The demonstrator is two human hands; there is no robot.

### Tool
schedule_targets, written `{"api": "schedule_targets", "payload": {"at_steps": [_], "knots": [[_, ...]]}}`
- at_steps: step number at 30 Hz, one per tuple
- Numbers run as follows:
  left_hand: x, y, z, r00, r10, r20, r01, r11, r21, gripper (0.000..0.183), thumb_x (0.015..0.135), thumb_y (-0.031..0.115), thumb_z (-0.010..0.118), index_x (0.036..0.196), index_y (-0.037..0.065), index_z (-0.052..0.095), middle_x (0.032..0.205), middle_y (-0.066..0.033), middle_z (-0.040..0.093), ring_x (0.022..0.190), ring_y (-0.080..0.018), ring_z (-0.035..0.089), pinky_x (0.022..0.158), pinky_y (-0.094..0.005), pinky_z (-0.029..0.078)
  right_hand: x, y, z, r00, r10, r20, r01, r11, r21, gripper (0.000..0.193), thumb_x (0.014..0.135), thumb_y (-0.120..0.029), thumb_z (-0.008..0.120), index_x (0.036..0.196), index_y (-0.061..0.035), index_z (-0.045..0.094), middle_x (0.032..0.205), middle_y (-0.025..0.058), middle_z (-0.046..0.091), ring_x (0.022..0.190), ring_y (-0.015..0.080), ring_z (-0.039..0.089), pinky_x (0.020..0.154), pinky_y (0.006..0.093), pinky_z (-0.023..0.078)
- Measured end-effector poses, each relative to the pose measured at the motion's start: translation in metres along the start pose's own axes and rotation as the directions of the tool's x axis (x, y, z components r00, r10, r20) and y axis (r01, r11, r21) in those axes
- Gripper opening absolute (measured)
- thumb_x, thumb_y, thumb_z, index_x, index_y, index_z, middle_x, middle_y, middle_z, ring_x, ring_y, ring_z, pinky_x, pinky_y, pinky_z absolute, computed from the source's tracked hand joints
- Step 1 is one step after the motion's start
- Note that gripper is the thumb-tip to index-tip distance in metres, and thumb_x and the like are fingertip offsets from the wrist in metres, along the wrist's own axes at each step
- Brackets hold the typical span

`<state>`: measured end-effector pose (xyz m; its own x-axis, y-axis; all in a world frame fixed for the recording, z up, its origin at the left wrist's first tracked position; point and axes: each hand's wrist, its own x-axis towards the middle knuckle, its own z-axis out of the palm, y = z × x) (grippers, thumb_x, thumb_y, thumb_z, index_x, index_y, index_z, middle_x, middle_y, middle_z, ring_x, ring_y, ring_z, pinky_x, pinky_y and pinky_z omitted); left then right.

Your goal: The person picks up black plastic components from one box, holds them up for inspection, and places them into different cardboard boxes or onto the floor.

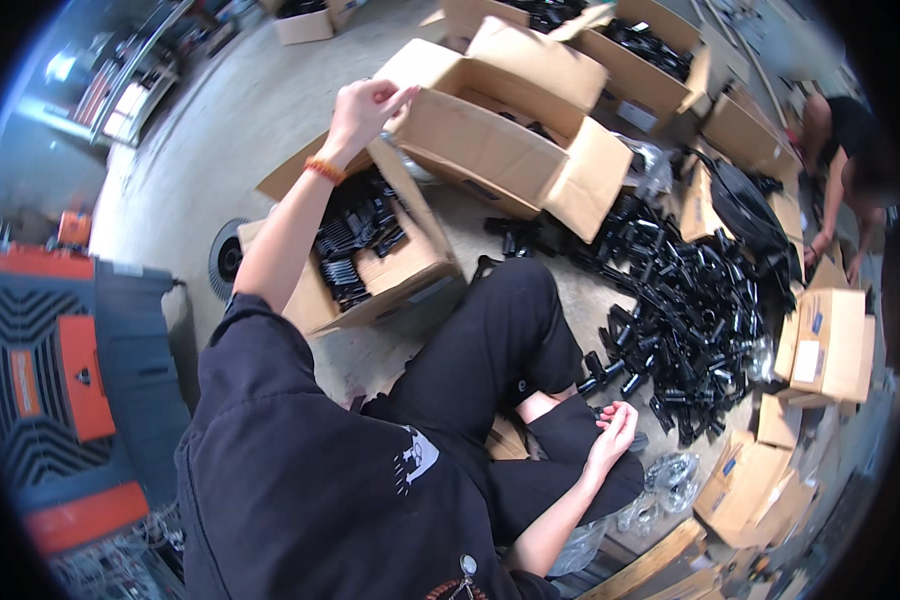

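Floor (235, 100), left hand (363, 110), white-labelled carton (838, 338)

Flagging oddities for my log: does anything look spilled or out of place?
Black parts heaped loose on the floor, front right, look odd against those lined up in the carton by the left forearm; whether spilled, unclear.

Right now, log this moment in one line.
left hand: beside open carton | right hand: by trousers | black parts: piled on floor

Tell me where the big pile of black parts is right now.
In the head view, the pile of black parts lies on the floor right of centre, ahead of the right hand and beside several open cardboard boxes.
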<state>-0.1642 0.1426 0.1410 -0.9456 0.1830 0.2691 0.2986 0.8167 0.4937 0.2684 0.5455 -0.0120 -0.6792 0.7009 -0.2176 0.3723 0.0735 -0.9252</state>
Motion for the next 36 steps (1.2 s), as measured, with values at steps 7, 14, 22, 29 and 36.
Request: {"api": "schedule_targets", "payload": {"at_steps": [7, 14, 22, 29, 36], "knots": [[-0.202, -0.195, 0.007, 0.956, -0.221, 0.194, 0.192, 0.969, 0.156, 0.03, 0.087, 0.038, 0.066, 0.088, 0.008, 0.07, 0.085, -0.0133, 0.07, 0.08, -0.0263, 0.069, 0.073, -0.0383, 0.055, -0.003, -0.026, 0.035, 0.974, -0.117, 0.195, 0.114, 0.993, 0.026, 0.025, 0.105, -0.023, 0.044, 0.099, -0.0044, 0.059, 0.085, 0.0018, 0.059, 0.073, 0.0077, 0.056, 0.062, 0.0206, 0.047], [-0.224, -0.125, 0.071, 0.86, -0.11, 0.498, -0.128, 0.898, 0.42, 0.038, 0.075, 0.042, 0.074, 0.094, 0.011, 0.065, 0.096, -0.0083, 0.063, 0.092, -0.0276, 0.065, 0.074, -0.0413, 0.054, -0.029, -0.063, 0.038, 0.96, -0.201, 0.198, 0.201, 0.979, 0.02, 0.026, 0.104, -0.02, 0.045, 0.099, -0.0002, 0.061, 0.085, 0.0042, 0.062, 0.072, 0.0099, 0.058, 0.064, 0.0228, 0.049], [-0.232, -0.136, 0.098, 0.899, 0.17, 0.404, -0.375, 0.776, 0.507, 0.013, 0.079, 0.017, 0.062, 0.09, 0.011, 0.065, 0.098, -0.0062, 0.059, 0.095, -0.0222, 0.061, 0.076, -0.0375, 0.051, -0.075, -0.031, 0.002, 0.991, -0.101, 0.093, 0.1, 0.995, 0.011, 0.023, 0.104, -0.016, 0.046, 0.097, 0.0005, 0.061, 0.083, 0.0039, 0.062, 0.072, 0.0093, 0.058, 0.064, 0.0225, 0.048], [-0.251, -0.139, 0.091, 0.902, 0.12, 0.414, -0.343, 0.783, 0.52, 0.016, 0.078, 0.013, 0.064, 0.093, 0.009, 0.057, 0.091, -0.0075, 0.057, 0.09, -0.024, 0.061, 0.076, -0.0366, 0.051, -0.082, -0.026, -0.006, 0.995, -0.07, 0.067, 0.071, 0.997, -0.009, 0.021, 0.102, -0.014, 0.049, 0.097, -0.0001, 0.063, 0.083, 0.0039, 0.065, 0.073, 0.0094, 0.061, 0.065, 0.0234, 0.05], [-0.232, -0.128, 0.058, 0.943, 0.145, 0.301, -0.151, 0.989, -0.004, 0.015, 0.088, 0.014, 0.066, 0.094, 0.002, 0.058, 0.104, -0.012, 0.059, 0.101, -0.0298, 0.06, 0.084, -0.036, 0.052, -0.071, -0.051, 0.016, 0.984, -0.117, 0.134, 0.116, 0.993, 0.016, 0.022, 0.103, -0.015, 0.048, 0.097, 0.0008, 0.062, 0.083, 0.005, 0.065, 0.074, 0.0099, 0.062, 0.067, 0.024, 0.051]]}}
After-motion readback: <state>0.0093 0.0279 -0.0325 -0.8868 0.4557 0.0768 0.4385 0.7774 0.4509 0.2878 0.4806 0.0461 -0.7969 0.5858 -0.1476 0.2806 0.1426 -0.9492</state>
